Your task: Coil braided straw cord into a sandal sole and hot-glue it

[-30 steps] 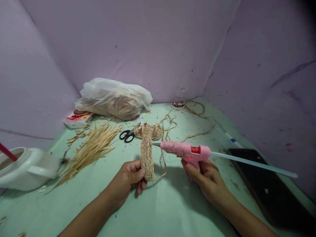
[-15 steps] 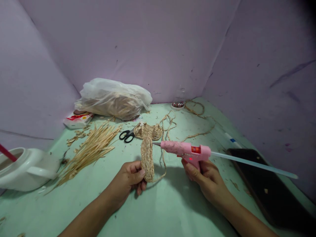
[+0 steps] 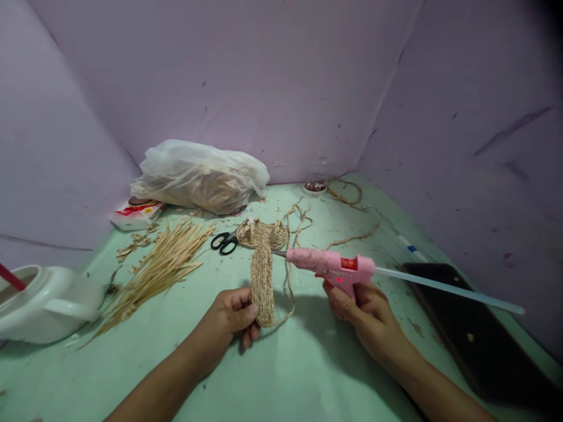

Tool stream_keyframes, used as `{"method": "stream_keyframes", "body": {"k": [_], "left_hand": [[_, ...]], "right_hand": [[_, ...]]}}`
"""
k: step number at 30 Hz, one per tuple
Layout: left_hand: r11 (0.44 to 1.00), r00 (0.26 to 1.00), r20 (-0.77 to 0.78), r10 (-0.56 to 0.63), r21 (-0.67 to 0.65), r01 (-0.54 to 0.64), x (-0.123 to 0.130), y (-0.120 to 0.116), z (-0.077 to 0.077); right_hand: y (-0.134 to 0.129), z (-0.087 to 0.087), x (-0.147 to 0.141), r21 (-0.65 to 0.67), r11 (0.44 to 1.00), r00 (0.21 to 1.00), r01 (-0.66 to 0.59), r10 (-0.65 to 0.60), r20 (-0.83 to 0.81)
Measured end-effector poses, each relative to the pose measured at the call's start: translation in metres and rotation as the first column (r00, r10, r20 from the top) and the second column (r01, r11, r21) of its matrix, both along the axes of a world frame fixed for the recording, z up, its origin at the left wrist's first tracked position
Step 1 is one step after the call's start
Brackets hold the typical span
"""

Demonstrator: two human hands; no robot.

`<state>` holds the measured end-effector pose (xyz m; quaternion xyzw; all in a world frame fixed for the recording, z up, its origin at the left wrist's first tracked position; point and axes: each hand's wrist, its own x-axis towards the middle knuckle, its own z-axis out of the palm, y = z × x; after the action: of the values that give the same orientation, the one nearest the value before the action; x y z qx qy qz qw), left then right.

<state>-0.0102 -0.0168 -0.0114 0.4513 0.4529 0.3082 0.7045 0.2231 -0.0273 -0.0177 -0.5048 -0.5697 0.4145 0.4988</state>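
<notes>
My left hand pinches the near end of a long oval piece of coiled straw cord, thumb on top. A loose strand of cord runs from its lower end up along its right side. In my right hand is a pink hot glue gun with a red light lit and a long clear glue stick out of its back. The gun's metal nozzle points left at the upper right edge of the oval piece; whether it touches, I cannot tell. Beyond lies another woven straw piece with rounded ends.
Black-handled scissors lie left of the woven pieces, beside a bundle of dry straw. A white pot stands at far left. A plastic bag sits at the back, a bead container right of it. A dark tablet-like slab lies right.
Hardly anything differs. The view has shifted slightly; both hands keep their grip, with the glue gun's nozzle still by the oval piece's upper right edge.
</notes>
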Motion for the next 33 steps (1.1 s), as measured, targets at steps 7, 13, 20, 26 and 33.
{"method": "stream_keyframes", "body": {"k": [7,13,20,26,33], "left_hand": [[1.0,1.0,-0.009,0.001,-0.005,-0.001,-0.0005,0.0005,-0.0009],[1.0,1.0,-0.011,-0.009,0.0,0.009,-0.0008,0.0004,-0.0014],[0.999,0.999,-0.027,-0.029,0.014,0.029,-0.0011,0.0012,-0.0016],[0.999,0.998,-0.039,-0.044,0.019,0.044,-0.0014,0.0013,-0.0021],[0.998,0.996,-0.064,-0.059,0.021,0.061,-0.002,0.0011,-0.0025]], "right_hand": [[-0.0007,0.0003,0.0003,-0.004,1.0,1.0,-0.002,0.002,0.004],[-0.0001,0.0013,-0.0009,-0.018,1.0,1.0,-0.008,0.008,-0.021],[0.0007,0.0038,0.0004,-0.016,1.0,1.0,-0.015,0.014,-0.012],[-0.0003,0.0046,0.0014,-0.018,1.0,1.0,-0.006,0.006,-0.012],[-0.0003,0.0029,0.0023,-0.051,0.999,0.999,-0.018,0.016,-0.031]]}}
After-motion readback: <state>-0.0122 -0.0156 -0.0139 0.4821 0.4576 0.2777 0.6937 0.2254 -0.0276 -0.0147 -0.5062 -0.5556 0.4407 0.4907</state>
